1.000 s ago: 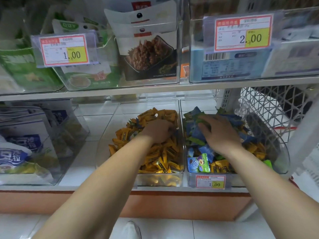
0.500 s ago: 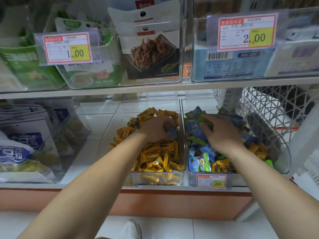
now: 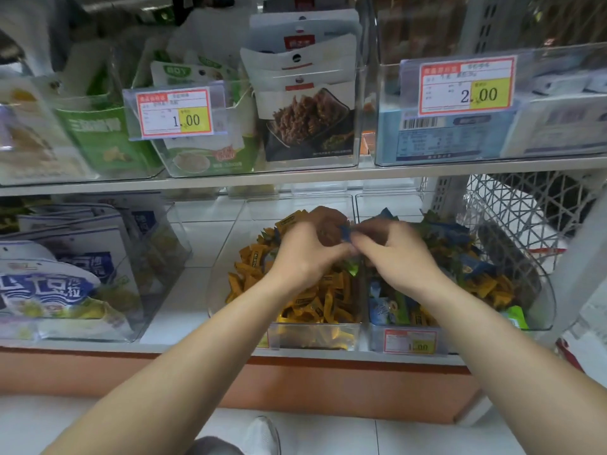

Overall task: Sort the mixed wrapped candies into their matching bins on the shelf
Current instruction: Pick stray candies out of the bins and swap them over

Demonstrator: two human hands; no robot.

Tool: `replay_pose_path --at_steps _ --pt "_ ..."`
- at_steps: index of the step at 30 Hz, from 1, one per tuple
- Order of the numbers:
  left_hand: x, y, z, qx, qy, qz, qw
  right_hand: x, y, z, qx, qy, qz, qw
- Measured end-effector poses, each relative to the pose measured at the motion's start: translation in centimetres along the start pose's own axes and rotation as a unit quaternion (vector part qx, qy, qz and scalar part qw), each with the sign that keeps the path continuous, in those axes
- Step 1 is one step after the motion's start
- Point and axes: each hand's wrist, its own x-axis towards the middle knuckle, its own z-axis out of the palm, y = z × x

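Head view: judged well short of done. Mostly yellow candies (image 3: 315,300) in the left bin (image 3: 213,297); in the right bin (image 3: 545,290), blue, green and yellow all mixed together, so plenty left to sort. Blue candy (image 3: 345,232) held up over where the bins meet, pinched at the curled fingertips of the left hand (image 3: 305,254). Right hand (image 3: 394,254) curled too, with fingertips at the candy's other end; cannot tell whether gripping it or merely meeting it

On the lower shelf (image 3: 170,310), the left bin (image 3: 295,205) stands just beside the right bin (image 3: 545,290).
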Motion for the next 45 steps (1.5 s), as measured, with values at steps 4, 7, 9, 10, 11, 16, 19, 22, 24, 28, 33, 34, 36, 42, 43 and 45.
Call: replay_pose_path --at_steps 4,7,9,10,11,16,19,22,24,28,33,34,36,42,43,45 --pt "-1.0 -1.4 -0.2 0.017 -0.059 -0.033 0.998 0.2 1.2 -1.2 0.024 0.073 0.008 0.997" --pt "-0.4 -4.2 -2.0 0.129 -0.001 -0.094 0.987 0.1 2.5 -2.1 -0.084 0.163 -0.082 0.980" --pt "0.6 -6.4 -3.5 0.203 0.060 -0.146 0.966 -0.1 3.5 -2.1 -0.182 0.163 -0.124 0.962" --pt "1.1 -7.4 -4.3 0.228 0.074 -0.166 0.957 -0.1 3.9 -1.9 -0.218 0.135 -0.116 0.960" --pt "1.6 -8.4 -4.9 0.241 0.068 -0.183 0.951 -0.1 4.4 -1.6 -0.243 0.097 -0.093 0.961" --pt "3.6 -10.7 -6.3 0.292 -0.088 -0.186 0.934 0.6 5.3 -0.8 -0.197 0.015 -0.030 0.980" --pt "3.9 -10.8 -6.6 0.292 -0.132 -0.156 0.934 1.0 5.6 -0.8 -0.193 0.020 -0.032 0.980" --pt "3.5 -10.5 -7.2 0.271 -0.203 -0.144 0.930 1.2 5.6 -0.6 -0.213 0.019 -0.027 0.977" --pt "2.9 -10.2 -7.5 0.244 -0.212 -0.142 0.935 1.2 5.3 -0.5 -0.222 0.020 -0.025 0.975" --pt "2.0 -9.3 -7.3 0.284 -0.137 -0.116 0.942 1.1 4.9 -0.6 -0.239 0.011 -0.009 0.971" --pt "1.3 -6.0 -6.9 0.197 0.022 -0.065 0.978 0.8 2.8 -0.2 -0.265 0.059 -0.060 0.961" --pt "1.4 -5.2 -6.7 0.156 0.042 -0.051 0.986 0.8 2.2 0.1 -0.251 0.067 -0.078 0.963" --pt "1.4 -3.5 -5.7 0.036 0.024 -0.037 0.998 0.7 1.2 0.9 -0.202 0.043 -0.085 0.975" --pt "2.2 -2.6 -2.3 -0.144 0.012 -0.088 0.986 0.9 0.5 1.8 -0.015 0.058 -0.058 0.996" --pt "2.6 -3.4 -2.1 -0.100 0.017 -0.102 0.990 1.1 0.7 1.4 -0.011 0.090 -0.060 0.994" --pt "3.2 -5.2 -1.8 0.112 -0.005 -0.109 0.988 1.2 1.5 0.3 -0.090 0.150 -0.070 0.982"
